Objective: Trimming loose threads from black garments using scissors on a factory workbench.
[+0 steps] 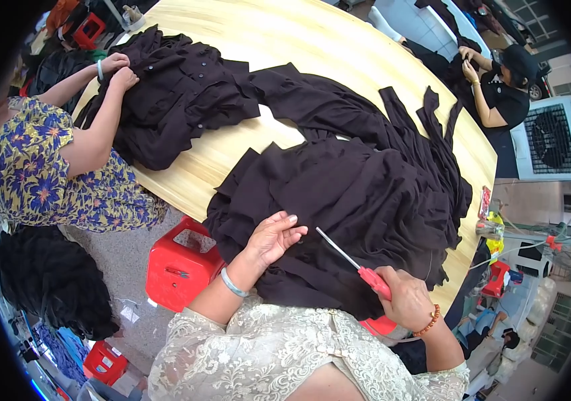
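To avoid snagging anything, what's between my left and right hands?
In the head view, the metal shaft of the red-handled tool lies there, with dark fabric beneath.

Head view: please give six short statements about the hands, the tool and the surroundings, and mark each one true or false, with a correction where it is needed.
1. The right hand holds a tool with a red handle. True.
2. The left hand touches the tool's metal shaft. False: a gap lies between them.
3. Dark cloth covers part of the table. True.
4. The stool left of the left forearm is blue. False: it is red.
5. The bead bracelet is at the left wrist. False: it is at the right; a bangle is at the left.
6. A co-worker at the left touches a buttoned garment. True.
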A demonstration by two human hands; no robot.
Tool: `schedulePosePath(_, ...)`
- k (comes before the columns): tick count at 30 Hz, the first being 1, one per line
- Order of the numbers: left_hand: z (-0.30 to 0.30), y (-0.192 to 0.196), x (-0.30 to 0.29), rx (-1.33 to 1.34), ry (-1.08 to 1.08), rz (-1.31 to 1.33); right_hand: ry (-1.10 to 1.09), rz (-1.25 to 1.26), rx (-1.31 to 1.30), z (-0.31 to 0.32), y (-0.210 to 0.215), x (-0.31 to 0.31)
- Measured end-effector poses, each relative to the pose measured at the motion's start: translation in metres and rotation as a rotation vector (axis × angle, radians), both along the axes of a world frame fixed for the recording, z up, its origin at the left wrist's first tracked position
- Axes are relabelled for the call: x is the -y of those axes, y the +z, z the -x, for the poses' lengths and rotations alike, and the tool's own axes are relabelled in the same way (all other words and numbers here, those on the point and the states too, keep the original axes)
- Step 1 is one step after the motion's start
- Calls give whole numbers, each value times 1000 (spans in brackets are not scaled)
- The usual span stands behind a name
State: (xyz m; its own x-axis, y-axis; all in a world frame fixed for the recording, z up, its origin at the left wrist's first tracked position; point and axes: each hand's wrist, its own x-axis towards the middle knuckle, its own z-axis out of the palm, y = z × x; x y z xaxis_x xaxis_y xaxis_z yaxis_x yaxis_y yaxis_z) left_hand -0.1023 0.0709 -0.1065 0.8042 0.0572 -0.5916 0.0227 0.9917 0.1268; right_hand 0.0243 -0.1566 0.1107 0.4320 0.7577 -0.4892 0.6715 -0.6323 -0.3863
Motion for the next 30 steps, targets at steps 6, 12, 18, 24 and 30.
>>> schedulePosePath(6,-21,2,-27,80,194,176,37,-38,8,-2,-9,-12)
schedulePosePath(12,-25,-7,-11,-37,209,-178,77,8,37,-14,-19,-39)
schedulePosePath(18,-23,-9,1,-50,178,-303,147,12,68,-24,-39,-67)
schedulePosePath(24,-14,-2,-11,-214,-129,-750,107,-63,-16,-28,-35,-54)
schedulePosePath(30,11,30,-21,-222,-630,-1692,3,-59,7,-24,-29,-30)
